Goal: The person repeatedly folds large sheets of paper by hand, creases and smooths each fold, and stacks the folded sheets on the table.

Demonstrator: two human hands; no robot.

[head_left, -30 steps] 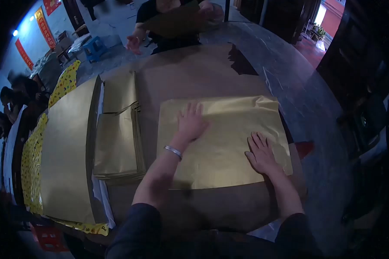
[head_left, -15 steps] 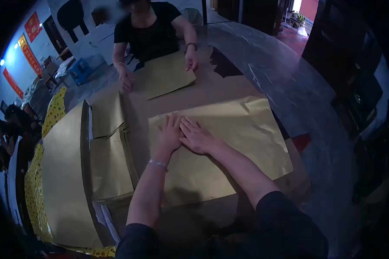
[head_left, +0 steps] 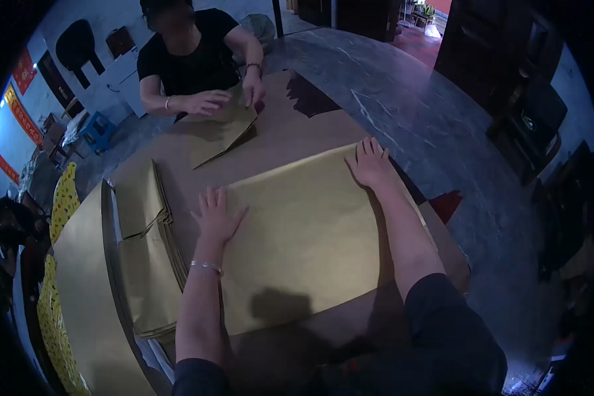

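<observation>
A large sheet of gold-brown paper (head_left: pixel 303 237) lies flat on the table in front of me. My left hand (head_left: pixel 218 214) rests on its far left corner, fingers spread. At the opposite far corner, my right hand (head_left: pixel 371 164) presses down with its fingers apart. Neither hand grips anything. To the left of the sheet is a stack of folded brown paper (head_left: pixel 152 277), with another folded bundle (head_left: pixel 138 198) behind it.
Across the table a person (head_left: pixel 191 59) handles a folded brown paper (head_left: pixel 221 132). Large brown sheets (head_left: pixel 82 264) are piled at the left edge, over yellow patterned cloth (head_left: pixel 53 317). A blue stool (head_left: pixel 98 131) stands on the floor; dark chairs (head_left: pixel 534 125) are at the right.
My hands have moved apart from near the far left corner, the right one sliding to the far right corner. The sheet looks smoother. The other person has lifted part of their paper.
</observation>
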